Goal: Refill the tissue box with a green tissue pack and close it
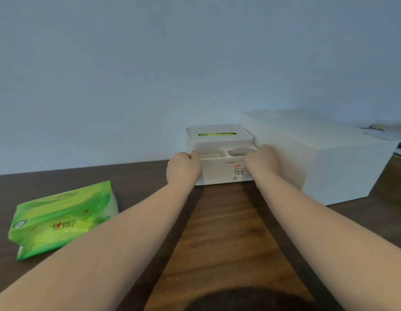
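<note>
A dark wooden table [228, 232] runs up to a plain pale blue wall [150, 63]. Far across it stands the white tissue box [219, 171], pushed close against a larger white box [318, 153] on its right. The tissue box has a lid [219, 134] with a slot, and green shows through that slot, so something green seems to sit inside already. In front of the lid are two shallow open trays.

Both arms reach straight ahead. The left hand [184, 167] is curled over the box's near left corner and the right hand [261, 161] over its near right corner; the fingers are bent onto the rim, gripping the box from both sides. How tightly they hold, I cannot tell.

The green tissue pack [60, 218] lies on the table well apart from the box, near and to the left. Its long side runs roughly left to right, slightly tilted. It lies just outside the left forearm, so the left hand is much the nearer one to fetch it.

Count: one tissue box, one lid, one loose green pack, one large white box, two hands. The lid looks seated, so my judgement is that opening it comes first.
</note>
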Motion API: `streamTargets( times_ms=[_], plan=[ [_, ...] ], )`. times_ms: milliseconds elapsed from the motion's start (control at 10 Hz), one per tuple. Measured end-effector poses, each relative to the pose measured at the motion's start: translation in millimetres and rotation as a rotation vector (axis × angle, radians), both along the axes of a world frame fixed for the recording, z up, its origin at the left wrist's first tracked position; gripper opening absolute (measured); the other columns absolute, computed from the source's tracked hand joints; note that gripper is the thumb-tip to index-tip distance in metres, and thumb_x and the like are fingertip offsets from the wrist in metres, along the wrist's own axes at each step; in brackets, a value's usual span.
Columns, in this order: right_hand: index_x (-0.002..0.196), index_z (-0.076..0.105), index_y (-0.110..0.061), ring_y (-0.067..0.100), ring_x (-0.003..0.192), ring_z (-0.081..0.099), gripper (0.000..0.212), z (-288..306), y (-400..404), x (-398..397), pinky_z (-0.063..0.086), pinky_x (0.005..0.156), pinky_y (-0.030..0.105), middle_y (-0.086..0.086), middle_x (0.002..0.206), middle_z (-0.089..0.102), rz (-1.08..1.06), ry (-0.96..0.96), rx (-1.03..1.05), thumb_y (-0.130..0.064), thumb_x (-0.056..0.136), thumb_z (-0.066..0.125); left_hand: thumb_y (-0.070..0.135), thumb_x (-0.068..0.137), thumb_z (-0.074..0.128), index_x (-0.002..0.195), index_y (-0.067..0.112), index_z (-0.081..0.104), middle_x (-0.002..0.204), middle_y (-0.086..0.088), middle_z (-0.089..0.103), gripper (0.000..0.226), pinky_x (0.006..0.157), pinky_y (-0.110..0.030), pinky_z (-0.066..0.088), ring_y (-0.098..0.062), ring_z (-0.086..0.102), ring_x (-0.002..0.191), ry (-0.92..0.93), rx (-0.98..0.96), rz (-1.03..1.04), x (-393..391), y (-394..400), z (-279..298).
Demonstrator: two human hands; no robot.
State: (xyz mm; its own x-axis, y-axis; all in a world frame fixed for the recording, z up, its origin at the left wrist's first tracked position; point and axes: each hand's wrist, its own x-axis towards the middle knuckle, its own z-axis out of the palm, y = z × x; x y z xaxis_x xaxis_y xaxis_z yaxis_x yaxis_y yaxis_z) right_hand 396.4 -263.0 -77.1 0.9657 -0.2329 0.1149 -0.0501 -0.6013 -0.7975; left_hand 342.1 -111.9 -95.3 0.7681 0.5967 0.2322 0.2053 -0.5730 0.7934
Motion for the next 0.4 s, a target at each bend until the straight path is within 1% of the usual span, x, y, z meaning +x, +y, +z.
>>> streamTargets(
  times_ms=[100,200,300,400],
  plan=[
    [0.119,0.053,-0.005,0.036,0.113,0.058,0.030,0,-8,-14,0.050,0.089,0.038,0.017,0.123,0.060,0.013,-0.036,0.035,-0.013,0.092,0.043,0.031,0.101,0.031,0.050,0.011,0.034,0.056,-0.004,0.041,0.055,0.061,-0.030,0.032,-0.026,0.043,0.064,-0.024,-0.086,0.004,-9,2,-11],
    [0.097,0.053,-0.014,0.030,0.092,0.062,0.012,19,-23,-44,0.059,0.075,0.044,0.013,0.107,0.058,0.143,-0.004,0.267,-0.009,0.091,0.044,0.029,0.101,0.030,0.060,0.007,0.044,0.066,-0.006,0.050,0.048,0.065,-0.032,0.037,-0.027,0.049,0.074,0.007,-0.058,0.001,-23,9,-28],
    [0.086,0.061,-0.012,0.022,0.064,0.062,0.012,54,-47,-89,0.056,0.055,0.030,0.012,0.096,0.064,0.353,-0.026,0.416,-0.011,0.094,0.052,0.025,0.098,0.036,0.083,-0.004,0.061,0.078,-0.015,0.059,0.041,0.061,-0.032,0.037,-0.024,0.050,0.073,-0.009,-0.043,-0.025,-37,13,-36],
    [0.077,0.067,-0.014,0.015,0.051,0.060,0.018,116,-82,-151,0.050,0.047,0.021,0.003,0.070,0.070,0.432,-0.335,0.544,-0.016,0.092,0.057,0.022,0.095,0.039,0.098,0.000,0.067,0.090,-0.014,0.066,0.036,0.072,-0.033,0.045,-0.021,0.051,0.077,-0.023,-0.046,-0.046,-44,12,-37]
  ],
)
